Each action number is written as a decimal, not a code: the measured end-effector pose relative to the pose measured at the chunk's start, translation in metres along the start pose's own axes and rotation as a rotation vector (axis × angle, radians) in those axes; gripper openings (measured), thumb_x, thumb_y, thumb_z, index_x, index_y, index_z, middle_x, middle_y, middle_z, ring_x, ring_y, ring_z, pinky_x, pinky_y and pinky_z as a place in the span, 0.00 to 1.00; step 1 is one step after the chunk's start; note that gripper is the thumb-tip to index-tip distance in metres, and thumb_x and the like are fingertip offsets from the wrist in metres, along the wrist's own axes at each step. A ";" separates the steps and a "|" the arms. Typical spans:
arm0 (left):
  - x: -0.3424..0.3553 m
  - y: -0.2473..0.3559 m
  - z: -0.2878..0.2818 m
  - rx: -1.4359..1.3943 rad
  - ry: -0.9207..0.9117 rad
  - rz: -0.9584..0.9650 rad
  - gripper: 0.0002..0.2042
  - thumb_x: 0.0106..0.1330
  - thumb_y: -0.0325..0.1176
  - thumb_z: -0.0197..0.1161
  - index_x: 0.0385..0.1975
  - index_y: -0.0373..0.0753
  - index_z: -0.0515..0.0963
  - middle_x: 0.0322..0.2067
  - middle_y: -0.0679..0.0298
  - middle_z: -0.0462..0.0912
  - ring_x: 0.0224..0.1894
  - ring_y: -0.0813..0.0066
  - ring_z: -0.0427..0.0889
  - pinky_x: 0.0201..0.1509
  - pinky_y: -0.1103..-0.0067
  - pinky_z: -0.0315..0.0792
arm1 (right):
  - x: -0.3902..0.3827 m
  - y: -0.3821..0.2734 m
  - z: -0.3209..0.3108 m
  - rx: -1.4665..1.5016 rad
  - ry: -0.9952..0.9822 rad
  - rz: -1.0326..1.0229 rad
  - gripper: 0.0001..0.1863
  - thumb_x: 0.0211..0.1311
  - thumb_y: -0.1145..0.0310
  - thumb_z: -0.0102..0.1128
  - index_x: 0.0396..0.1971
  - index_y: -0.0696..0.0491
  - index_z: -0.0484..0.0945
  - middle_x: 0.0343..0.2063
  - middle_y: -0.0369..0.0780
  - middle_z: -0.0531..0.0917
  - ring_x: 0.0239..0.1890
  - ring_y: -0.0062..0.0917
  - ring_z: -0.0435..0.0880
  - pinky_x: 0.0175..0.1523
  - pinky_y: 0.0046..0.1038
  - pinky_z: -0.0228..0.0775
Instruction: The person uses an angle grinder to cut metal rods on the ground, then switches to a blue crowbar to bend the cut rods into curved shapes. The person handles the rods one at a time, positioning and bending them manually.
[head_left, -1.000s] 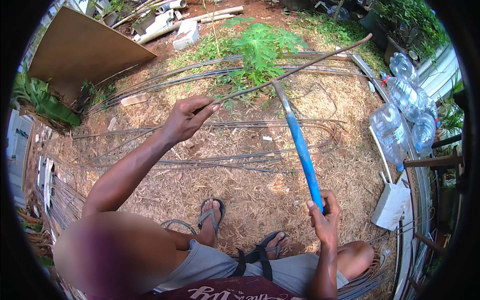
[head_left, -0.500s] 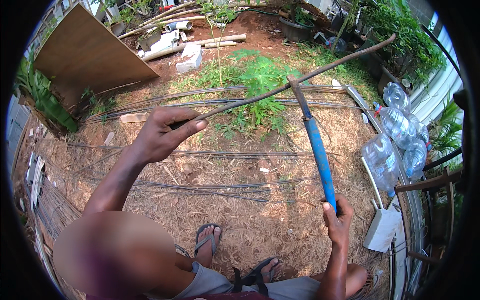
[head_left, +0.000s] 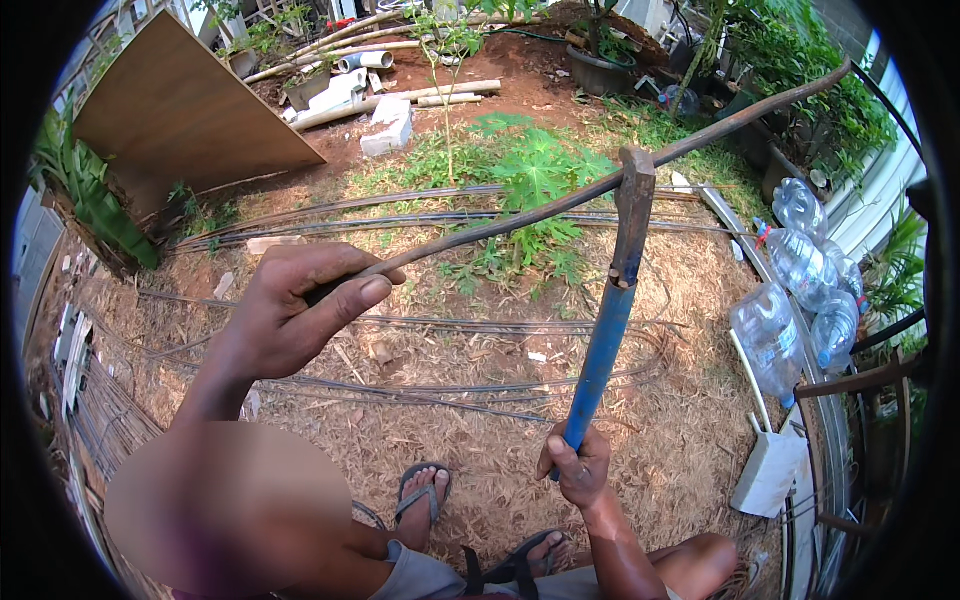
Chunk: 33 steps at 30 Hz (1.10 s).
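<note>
My left hand (head_left: 305, 312) is closed around the near-left end of a long, rust-brown metal rod (head_left: 520, 218). The rod slants up to the far right and curves slightly along its length. In my right hand (head_left: 582, 466), fingers wrapped, is the lower end of a blue-handled steel tool (head_left: 602, 360). Its tubular handle has worn paint, and a rusty steel head (head_left: 635, 205) rises from the top. The head crosses the rod right of its middle, with the rod passing behind it in this view. Whether the head grips the rod I cannot tell.
Bundles of thin metal rods (head_left: 440, 383) lie across the dry, straw-covered ground. A leafy green plant (head_left: 540, 170) grows beyond them. Plastic bottles (head_left: 768, 335) and a white block (head_left: 770, 470) sit at right. A plywood sheet (head_left: 190, 110) leans at far left; pipes (head_left: 400, 105) lie behind.
The rod and the tool's head have come closer and shifted right. My right hand has moved left, so the handle now leans the other way. My left hand has moved slightly nearer.
</note>
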<state>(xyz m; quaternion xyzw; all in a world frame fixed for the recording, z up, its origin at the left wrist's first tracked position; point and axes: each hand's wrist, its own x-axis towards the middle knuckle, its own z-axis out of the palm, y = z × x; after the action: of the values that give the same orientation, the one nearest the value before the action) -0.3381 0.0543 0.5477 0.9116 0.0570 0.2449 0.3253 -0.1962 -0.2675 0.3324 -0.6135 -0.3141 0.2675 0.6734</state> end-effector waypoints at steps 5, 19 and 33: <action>-0.024 -0.014 -0.035 0.101 0.044 -0.162 0.15 0.74 0.40 0.69 0.31 0.33 0.82 0.21 0.65 0.74 0.26 0.77 0.73 0.31 0.75 0.65 | 0.000 -0.021 0.009 0.125 -0.093 -0.039 0.22 0.76 0.51 0.63 0.30 0.56 0.76 0.15 0.38 0.79 0.15 0.20 0.78 0.22 0.24 0.70; -0.060 -0.043 -0.002 0.310 0.456 -0.109 0.19 0.71 0.35 0.73 0.22 0.33 0.73 0.17 0.67 0.67 0.21 0.77 0.62 0.25 0.73 0.55 | -0.054 -0.049 0.103 0.390 0.150 0.136 0.16 0.79 0.59 0.57 0.35 0.55 0.71 0.14 0.35 0.74 0.13 0.18 0.72 0.19 0.24 0.65; -0.060 -0.063 0.021 0.306 0.383 -0.106 0.18 0.68 0.40 0.76 0.20 0.36 0.80 0.14 0.67 0.70 0.18 0.77 0.67 0.22 0.73 0.58 | -0.063 -0.037 0.113 0.494 0.219 0.217 0.16 0.78 0.60 0.60 0.32 0.56 0.73 0.14 0.35 0.75 0.13 0.16 0.73 0.20 0.22 0.67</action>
<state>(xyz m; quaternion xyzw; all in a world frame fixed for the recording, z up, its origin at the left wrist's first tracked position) -0.3766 0.0754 0.4699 0.8830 0.2015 0.3842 0.1793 -0.3238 -0.2443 0.3689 -0.4859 -0.0974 0.3385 0.7999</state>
